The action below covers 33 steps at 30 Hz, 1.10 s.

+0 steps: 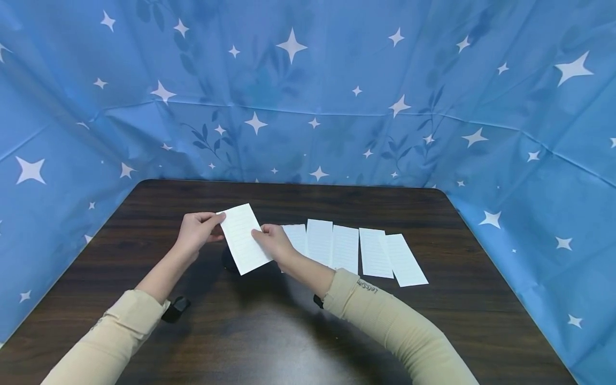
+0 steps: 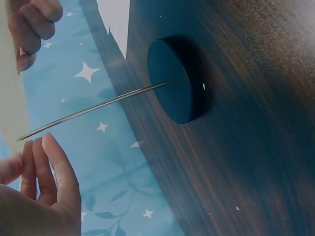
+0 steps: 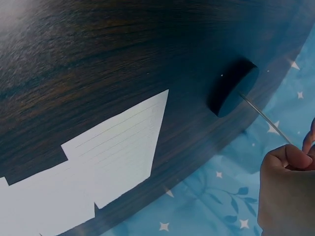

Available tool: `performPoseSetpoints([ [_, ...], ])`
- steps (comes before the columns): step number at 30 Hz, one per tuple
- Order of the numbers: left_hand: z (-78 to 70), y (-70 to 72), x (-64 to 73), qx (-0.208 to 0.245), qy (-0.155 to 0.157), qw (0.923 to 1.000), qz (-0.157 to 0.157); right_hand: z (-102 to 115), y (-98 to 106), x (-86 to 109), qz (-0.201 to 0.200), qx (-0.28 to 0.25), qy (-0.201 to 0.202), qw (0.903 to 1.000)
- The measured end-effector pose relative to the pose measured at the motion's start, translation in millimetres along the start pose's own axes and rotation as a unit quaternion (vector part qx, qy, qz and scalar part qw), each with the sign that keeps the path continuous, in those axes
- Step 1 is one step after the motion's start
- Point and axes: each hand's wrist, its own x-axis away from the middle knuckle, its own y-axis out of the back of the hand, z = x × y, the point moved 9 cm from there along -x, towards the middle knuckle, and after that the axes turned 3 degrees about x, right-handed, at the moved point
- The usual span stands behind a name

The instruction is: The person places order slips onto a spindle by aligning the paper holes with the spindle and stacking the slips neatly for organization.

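Note:
A white lined paper slip (image 1: 243, 240) is held up over the table between both hands. My left hand (image 1: 196, 232) pinches its upper left corner, thumb in front. On the opposite edge my right hand (image 1: 276, 243) pinches it. Beneath the slip stands a bill spike with a round black base (image 2: 170, 81) and a thin metal rod (image 2: 93, 109). The slip hides most of it in the head view. In the left wrist view the rod's pointed tip lies close to the slip and the left fingertips; whether it touches the paper, I cannot tell.
Several more lined slips (image 1: 320, 240) lie in an overlapping row on the dark wooden table (image 1: 269, 342), right of the spike. The right forearm passes over part of the row. Behind the table hangs a blue curtain (image 1: 337, 69) with white stars.

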Motion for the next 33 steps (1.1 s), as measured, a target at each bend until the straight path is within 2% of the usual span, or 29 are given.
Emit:
performPoseSetpoints([
  [8, 3.0, 3.3, -2.5, -0.028, -0.005, 0.9996, -0.007, 0.2, 0.0, -1.6, 0.002, 0.035, 0.012, 0.9993],
  [20, 19.8, -5.3, -4.5, -0.060, -0.012, 0.9969, 0.049, -15.7, -1.0, -2.9, 0.023, 0.067, -0.008, 0.9975],
  [25, 28.3, -6.7, -6.2, -0.061, 0.002, 0.9958, 0.068, -19.1, -1.1, -2.5, 0.029, 0.083, -0.013, 0.9960],
  [33, 37.3, -6.8, -9.8, -0.045, 0.039, 0.9947, 0.083, -29.5, 4.3, -2.7, 0.013, 0.090, -0.024, 0.9955],
])
